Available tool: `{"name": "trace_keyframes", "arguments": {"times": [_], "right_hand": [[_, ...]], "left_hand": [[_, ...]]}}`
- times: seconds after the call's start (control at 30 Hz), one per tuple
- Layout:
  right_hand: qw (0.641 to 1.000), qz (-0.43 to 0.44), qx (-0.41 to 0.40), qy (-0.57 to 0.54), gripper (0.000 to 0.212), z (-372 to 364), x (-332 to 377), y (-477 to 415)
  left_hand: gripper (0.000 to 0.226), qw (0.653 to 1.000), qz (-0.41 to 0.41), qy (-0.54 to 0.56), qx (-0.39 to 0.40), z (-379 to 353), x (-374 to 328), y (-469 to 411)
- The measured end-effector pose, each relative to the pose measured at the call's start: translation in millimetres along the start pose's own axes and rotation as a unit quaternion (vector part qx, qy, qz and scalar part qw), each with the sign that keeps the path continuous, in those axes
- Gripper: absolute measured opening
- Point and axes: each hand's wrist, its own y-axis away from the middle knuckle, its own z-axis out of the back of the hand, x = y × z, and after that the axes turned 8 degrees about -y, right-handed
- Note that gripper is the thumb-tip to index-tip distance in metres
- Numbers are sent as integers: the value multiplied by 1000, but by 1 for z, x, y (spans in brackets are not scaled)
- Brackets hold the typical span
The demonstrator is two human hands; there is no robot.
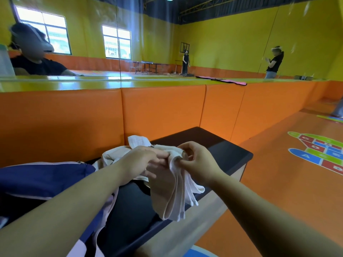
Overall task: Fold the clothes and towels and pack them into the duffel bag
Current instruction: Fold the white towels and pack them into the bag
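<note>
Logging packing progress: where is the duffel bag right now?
Head view, lower left: the navy duffel bag lies on the dark bench, just left of the white towel.

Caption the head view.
Left hand and right hand hold a white cloth towel over a black bench beside a navy duffel bag.

White towel (176, 191), navy duffel bag (40, 179), black bench top (228, 151), orange wall pads (163, 112)

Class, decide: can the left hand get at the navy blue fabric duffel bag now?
Probably yes: the left hand holds a white towel, but the navy blue fabric duffel bag lies unobstructed beside its forearm.
</note>
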Motion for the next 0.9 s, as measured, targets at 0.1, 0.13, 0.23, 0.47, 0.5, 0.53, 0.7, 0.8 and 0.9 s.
{"name": "trace_keyframes", "arguments": {"times": [0.1,0.13,0.23,0.47,0.5,0.53,0.7,0.8,0.9], "right_hand": [[999,-3,6,-36,23,9,-4,0],[999,-5,17,-51,23,12,-5,1],[992,-17,62,-110,24,22,-6,5],[953,-47,185,-236,25,47,-14,4],[953,-52,194,-229,27,47,-17,3],[952,-59,203,-221,29,48,-20,1],[944,-112,231,-206,43,51,-29,-6],[972,-66,224,-33,46,47,-29,-10],[970,-25,204,128,34,47,-32,-24]], "left_hand": [[35,992,-106,-71,0,9,14,4],[36,986,-143,-88,-7,10,17,4],[41,958,-220,-173,-67,13,27,-2],[68,930,-177,-323,0,25,30,-9],[53,924,-189,-332,-5,24,29,-11],[41,919,-196,-341,-17,21,28,-12],[21,923,-175,-336,-67,9,30,-24],[22,911,-178,-366,-73,3,27,-37],[36,896,-179,-406,-36,-4,18,-52]]}}
